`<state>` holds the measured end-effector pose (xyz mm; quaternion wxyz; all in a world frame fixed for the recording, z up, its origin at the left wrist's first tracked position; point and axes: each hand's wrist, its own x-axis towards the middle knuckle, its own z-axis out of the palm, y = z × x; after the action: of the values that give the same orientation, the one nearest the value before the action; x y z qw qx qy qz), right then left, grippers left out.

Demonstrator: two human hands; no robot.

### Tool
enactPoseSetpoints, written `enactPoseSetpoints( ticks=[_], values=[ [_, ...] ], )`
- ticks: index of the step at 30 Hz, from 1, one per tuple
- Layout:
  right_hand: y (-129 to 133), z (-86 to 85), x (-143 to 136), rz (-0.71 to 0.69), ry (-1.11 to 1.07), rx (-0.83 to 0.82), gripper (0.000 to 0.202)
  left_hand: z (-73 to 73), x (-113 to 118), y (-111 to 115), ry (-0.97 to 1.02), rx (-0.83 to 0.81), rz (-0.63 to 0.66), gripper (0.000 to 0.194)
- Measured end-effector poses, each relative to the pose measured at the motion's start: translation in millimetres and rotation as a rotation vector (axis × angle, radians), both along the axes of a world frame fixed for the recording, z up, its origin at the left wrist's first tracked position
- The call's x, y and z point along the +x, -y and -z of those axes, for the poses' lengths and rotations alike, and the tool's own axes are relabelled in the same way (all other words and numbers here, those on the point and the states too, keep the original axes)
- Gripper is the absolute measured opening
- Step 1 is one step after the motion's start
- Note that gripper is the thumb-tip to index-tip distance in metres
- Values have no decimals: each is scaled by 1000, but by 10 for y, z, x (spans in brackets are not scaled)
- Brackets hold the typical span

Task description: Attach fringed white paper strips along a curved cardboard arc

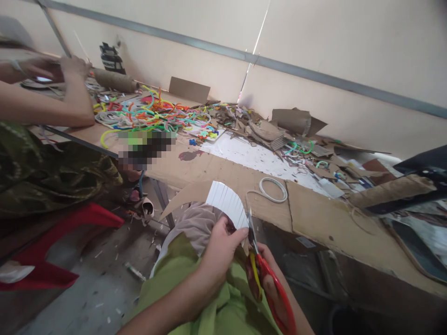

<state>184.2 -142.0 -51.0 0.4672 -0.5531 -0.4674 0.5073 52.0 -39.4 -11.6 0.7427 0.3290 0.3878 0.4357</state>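
Scrap-littered table, pale wall behind, scissors in front

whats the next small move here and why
I'd probably ease the left hand slightly back along the white ribbed piece before any cut: its thumb lies very close to the blades of the scissors, which the right hand holds at the piece's edge.

There was one pair of red-handled scissors, one strip-faced cardboard crescent and one red plastic chair.
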Motion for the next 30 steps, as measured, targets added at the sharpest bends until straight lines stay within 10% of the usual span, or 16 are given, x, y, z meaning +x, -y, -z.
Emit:
enactPoseSetpoints(
  ticks=[17,30],
  values=[
    [-63,70,-69,167,42,101,70,22,32,4,23,53,-49,24],
    [62,82,78,-17,127,56,74,-22,-48,-103,55,19,-146,25]
  ],
)
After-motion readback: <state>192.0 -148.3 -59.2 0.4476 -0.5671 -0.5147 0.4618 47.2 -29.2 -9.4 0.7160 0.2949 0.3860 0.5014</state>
